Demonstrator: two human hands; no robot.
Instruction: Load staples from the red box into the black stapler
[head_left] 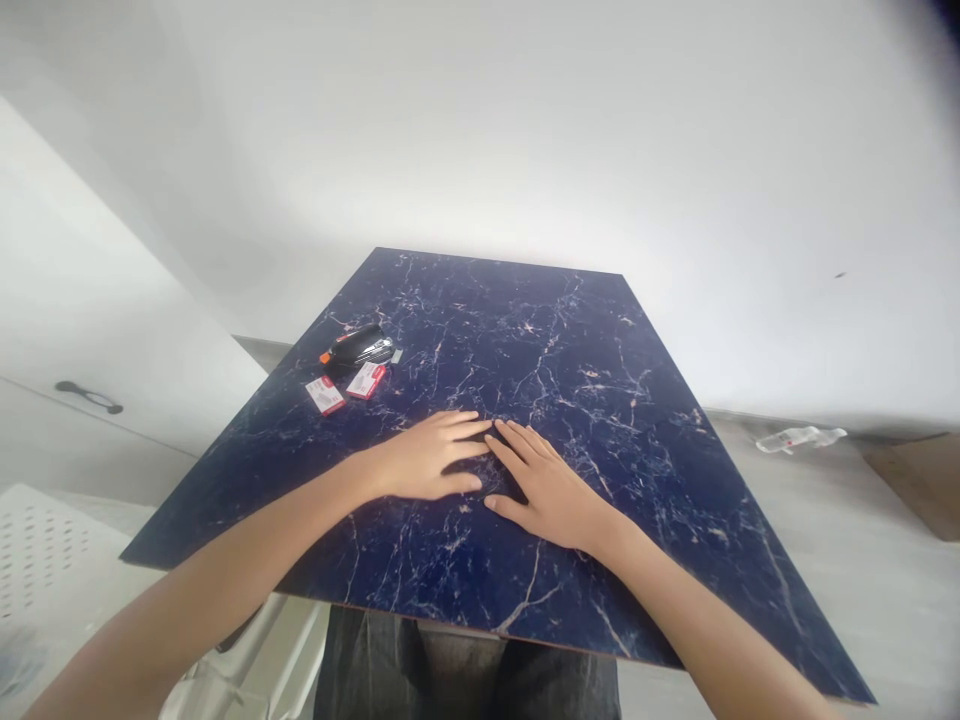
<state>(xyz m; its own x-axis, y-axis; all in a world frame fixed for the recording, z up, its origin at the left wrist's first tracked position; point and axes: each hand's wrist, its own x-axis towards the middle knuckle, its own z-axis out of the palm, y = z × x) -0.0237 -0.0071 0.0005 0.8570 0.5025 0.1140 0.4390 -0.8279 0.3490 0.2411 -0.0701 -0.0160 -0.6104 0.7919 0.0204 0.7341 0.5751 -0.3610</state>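
My left hand [431,457] lies flat on the dark blue marble-patterned table [517,330], its fingers pointing right. Opposite it, my right hand [551,487] rests palm down with the fingers stretched toward the left. The fingertips of both hands meet or nearly meet near the middle. Neither hand holds anything. Beyond my left hand sits a black stapler-like object [361,348] with an orange bit at its left end; its exact kind I cannot tell. Close to it are two small red-and-white boxes, the left box [325,395] and the right box [366,380].
A white wall [510,130] stands behind the table. On the floor to the right lie a clear plastic bottle [789,438] and a brown cardboard piece [922,480]. At left are a white cabinet with a dark handle [88,397] and a perforated white chair [45,550].
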